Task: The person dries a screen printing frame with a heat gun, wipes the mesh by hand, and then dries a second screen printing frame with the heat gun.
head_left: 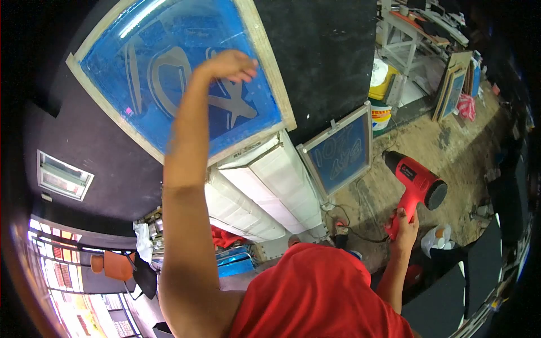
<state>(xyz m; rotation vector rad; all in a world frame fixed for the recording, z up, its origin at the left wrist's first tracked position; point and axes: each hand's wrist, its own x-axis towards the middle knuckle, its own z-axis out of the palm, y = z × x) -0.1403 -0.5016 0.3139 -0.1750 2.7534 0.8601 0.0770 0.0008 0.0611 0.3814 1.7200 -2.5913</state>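
Red heat gun (416, 183), label unreadable: right hand (404, 223) fingers clamped on grip. Left hand (231, 65), fingers together, touched blue screen (180, 73).

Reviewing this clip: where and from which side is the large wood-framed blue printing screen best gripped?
Probably by its bare wooden frame edge, coming from the side; the blue mesh is thin, and the left hand already lies on it. The right hand holds the red heat gun.

Smaller blue-meshed framed screen (339, 152) leans at centre right, beside white fluorescent light tubes (265, 186). Yellow and white buckets (382, 93) stand upper right, near a white table frame (403, 42). More framed screens (455, 84) lean far upper right. Dirt-stained floor (468, 152) at right.
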